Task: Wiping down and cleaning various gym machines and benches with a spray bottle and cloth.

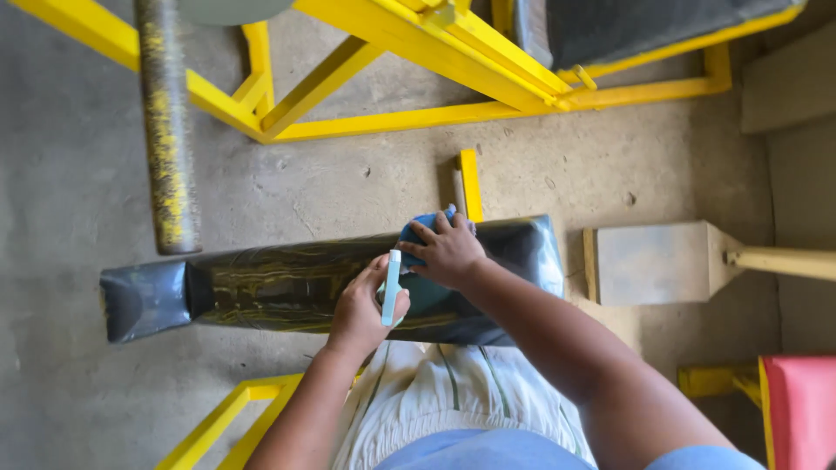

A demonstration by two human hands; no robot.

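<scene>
A long black padded cushion (287, 283) wrapped in shiny plastic, streaked with yellow reflections, lies across in front of me. My right hand (444, 252) presses a blue cloth (418, 228) flat on the cushion's top edge. My left hand (359, 309) grips a slim pale blue-white tube-like object (391, 287), held upright just left of the cloth. The object's lower end is hidden in my fingers. My white striped garment (435, 392) shows below the cushion.
Yellow metal frames (418, 52) stand on the concrete floor beyond. A paint-spattered grey pipe (165, 130) rises at upper left. A grey block (657, 261) on a yellow bar sits at right, a red pad (801, 409) at lower right, another yellow frame (226, 418) at lower left.
</scene>
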